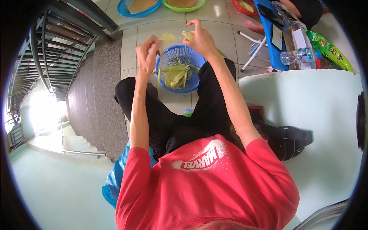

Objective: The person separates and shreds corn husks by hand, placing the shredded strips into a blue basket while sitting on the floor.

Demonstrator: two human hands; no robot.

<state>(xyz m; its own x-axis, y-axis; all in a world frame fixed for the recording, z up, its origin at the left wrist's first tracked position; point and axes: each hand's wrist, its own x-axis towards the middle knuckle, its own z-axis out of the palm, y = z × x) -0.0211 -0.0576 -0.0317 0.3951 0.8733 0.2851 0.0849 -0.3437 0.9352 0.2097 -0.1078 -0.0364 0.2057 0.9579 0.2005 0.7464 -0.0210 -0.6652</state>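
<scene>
My left hand (147,55) pinches a pale green plant strip (159,70) that hangs down past the basket's left rim. A thin, translucent yellow-green piece (167,37) shows just beyond its fingertips. In my right hand (202,44), thumb and fingers hold a pale, thick plant piece (188,35), with the index finger raised. Between my knees on the floor stands a blue plastic mesh basket (198,59), below both hands. Husk-like green peelings (176,76) and fine threads lie inside it. The exact plant is unclear.
Blue (122,10) and green basins (184,10) with brownish contents stand ahead, and a red basket (244,7) farther right. A blue folding table (273,57) carries phones; a plastic bottle (299,56) lies beside it. Another person's foot (254,26) is nearby. Stairs (86,95) descend left.
</scene>
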